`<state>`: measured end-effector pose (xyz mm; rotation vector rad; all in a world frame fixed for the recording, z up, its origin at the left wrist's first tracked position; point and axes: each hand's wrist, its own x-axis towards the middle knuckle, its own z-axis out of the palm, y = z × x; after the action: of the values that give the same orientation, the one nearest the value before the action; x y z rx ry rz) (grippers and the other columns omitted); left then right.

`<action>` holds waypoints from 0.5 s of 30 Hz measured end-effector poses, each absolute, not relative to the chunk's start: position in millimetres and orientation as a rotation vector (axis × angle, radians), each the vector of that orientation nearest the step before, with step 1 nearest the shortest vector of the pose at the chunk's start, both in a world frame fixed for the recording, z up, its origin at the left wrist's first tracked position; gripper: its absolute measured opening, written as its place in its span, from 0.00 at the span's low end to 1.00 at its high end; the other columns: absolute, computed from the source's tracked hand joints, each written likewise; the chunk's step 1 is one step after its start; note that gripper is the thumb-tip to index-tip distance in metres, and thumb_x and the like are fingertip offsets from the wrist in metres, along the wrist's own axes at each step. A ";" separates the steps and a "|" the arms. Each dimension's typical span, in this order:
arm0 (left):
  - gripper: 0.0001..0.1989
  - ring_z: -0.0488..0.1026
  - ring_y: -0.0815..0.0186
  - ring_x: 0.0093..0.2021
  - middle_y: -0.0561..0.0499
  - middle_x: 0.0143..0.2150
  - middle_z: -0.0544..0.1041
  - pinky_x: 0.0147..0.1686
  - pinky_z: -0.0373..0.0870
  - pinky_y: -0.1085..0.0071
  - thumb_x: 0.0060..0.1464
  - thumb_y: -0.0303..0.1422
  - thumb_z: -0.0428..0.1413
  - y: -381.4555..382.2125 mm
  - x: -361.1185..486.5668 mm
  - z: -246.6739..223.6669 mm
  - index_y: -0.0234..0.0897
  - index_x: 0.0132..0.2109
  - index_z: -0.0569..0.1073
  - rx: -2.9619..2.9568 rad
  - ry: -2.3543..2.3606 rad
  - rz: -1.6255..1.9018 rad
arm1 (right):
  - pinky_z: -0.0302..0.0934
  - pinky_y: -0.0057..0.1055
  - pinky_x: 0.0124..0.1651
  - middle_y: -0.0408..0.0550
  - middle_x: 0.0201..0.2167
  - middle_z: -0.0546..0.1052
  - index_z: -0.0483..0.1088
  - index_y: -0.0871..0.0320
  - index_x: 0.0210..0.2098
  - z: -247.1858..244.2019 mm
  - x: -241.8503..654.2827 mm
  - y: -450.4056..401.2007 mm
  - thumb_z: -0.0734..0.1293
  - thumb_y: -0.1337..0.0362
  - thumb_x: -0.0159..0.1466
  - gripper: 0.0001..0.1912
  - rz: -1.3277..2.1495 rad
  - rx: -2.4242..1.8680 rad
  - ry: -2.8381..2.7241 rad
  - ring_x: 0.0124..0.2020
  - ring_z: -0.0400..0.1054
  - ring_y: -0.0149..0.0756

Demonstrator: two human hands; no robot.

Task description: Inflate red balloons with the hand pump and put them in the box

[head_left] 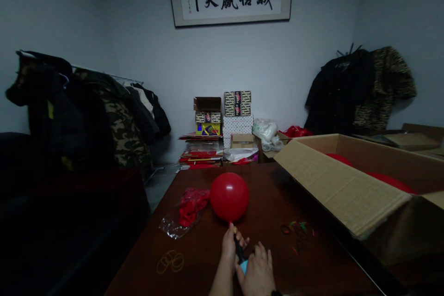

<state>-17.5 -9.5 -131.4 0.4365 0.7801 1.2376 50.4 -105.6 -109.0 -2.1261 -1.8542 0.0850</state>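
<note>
A round, inflated red balloon (229,196) stands out in front of me over the middle of the table. My left hand (230,244) pinches its neck against the tip of a balloon pump (239,249), whose black front part runs back between my hands. On the pump's light blue rear end lies my right hand (257,269), closed around it with the fingers pointing forward; the palm hides most of this part. Left of the balloon is a clear plastic bag of uninflated red balloons (189,208).
Yellowish rubber bands (169,262) lie on the brown table (204,270) at left, small coloured bands (300,230) at right. An open cardboard box (347,185) holding red balloons borders the right side. Stacked boxes (237,125) stand at the far end.
</note>
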 end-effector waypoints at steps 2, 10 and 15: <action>0.28 0.56 0.74 0.15 0.61 0.14 0.61 0.34 0.70 0.62 0.38 0.57 0.62 -9.3 -16.9 -130.0 0.40 0.24 0.59 0.435 0.766 1.235 | 0.38 0.51 0.66 0.64 0.56 0.69 0.74 0.68 0.45 -111.3 50.9 -106.7 0.56 0.52 0.64 0.27 0.065 -2.120 -1.845 0.63 0.54 0.54; 0.28 0.55 0.75 0.14 0.62 0.14 0.60 0.34 0.70 0.64 0.40 0.57 0.61 -14.5 -12.0 -132.1 0.40 0.25 0.58 0.456 0.758 1.291 | 0.39 0.52 0.66 0.65 0.56 0.69 0.76 0.65 0.42 -126.4 57.9 -124.2 0.59 0.51 0.61 0.25 0.006 -2.118 -1.895 0.64 0.53 0.54; 0.28 0.54 0.75 0.14 0.62 0.14 0.60 0.33 0.69 0.64 0.42 0.57 0.60 -14.5 -11.9 -133.8 0.40 0.25 0.58 0.468 0.765 1.289 | 0.46 0.52 0.64 0.60 0.54 0.72 0.77 0.64 0.40 -151.6 70.4 -141.5 0.58 0.60 0.62 0.19 -0.053 -2.111 -1.937 0.62 0.57 0.54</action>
<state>-11.9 -14.5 -133.8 0.4684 0.7651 1.2892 70.4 -141.5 -151.6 -2.1109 -1.9370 -0.0525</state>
